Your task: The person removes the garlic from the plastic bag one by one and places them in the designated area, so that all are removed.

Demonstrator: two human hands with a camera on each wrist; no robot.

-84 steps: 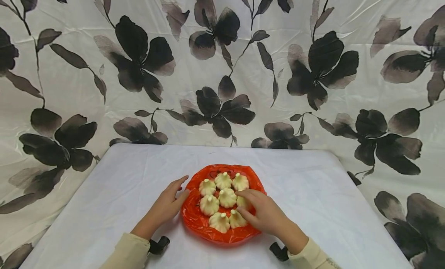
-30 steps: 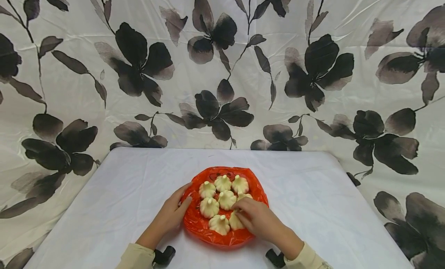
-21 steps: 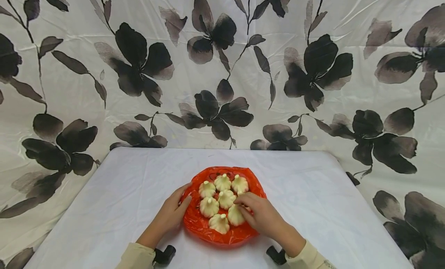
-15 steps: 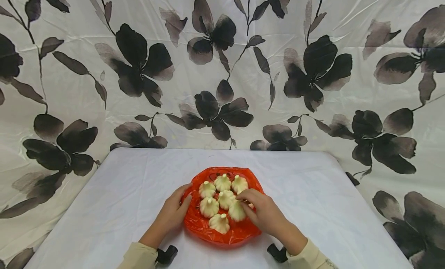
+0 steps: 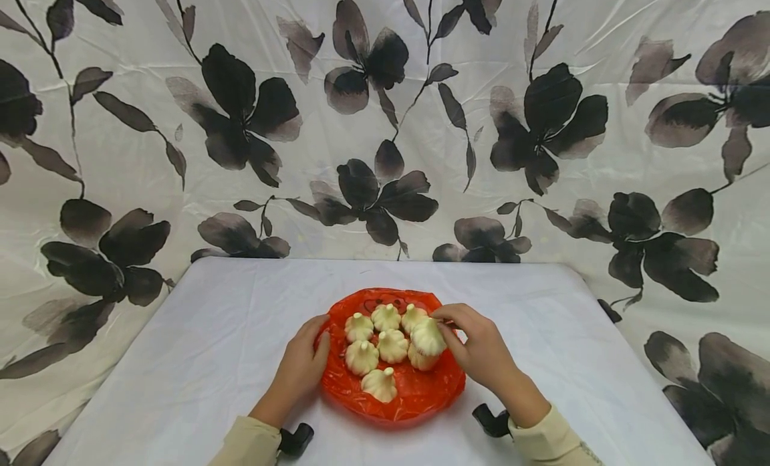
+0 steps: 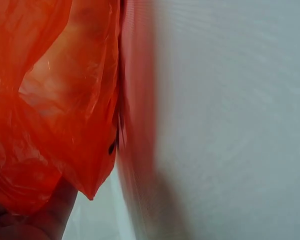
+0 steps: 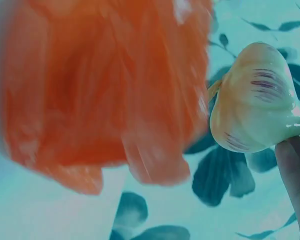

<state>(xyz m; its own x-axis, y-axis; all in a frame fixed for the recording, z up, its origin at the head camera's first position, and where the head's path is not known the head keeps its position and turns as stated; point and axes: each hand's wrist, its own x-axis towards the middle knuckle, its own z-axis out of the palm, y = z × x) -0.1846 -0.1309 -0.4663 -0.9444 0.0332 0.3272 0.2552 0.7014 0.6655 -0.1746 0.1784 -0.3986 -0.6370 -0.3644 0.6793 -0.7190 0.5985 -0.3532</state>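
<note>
A red plastic bag lies bunched on the table, with several pale garlic bulbs on top of it. My right hand pinches one garlic bulb over the right side of the bag. In the right wrist view this bulb, glossy with purple streaks, is held near its stem by the fingertips. Another bulb is partly hidden beneath it. My left hand rests relaxed against the bag's left side. The left wrist view shows its fingers partly covered by the red plastic.
A white cloth covers the table. Behind it hangs a white sheet printed with dark flowers. Black wrist camera mounts sit beside both cuffs.
My right hand has picked a garlic bulb from the bag's lower right and raised it up and to the right. My left hand has come to touch the bag's edge and stays there.
</note>
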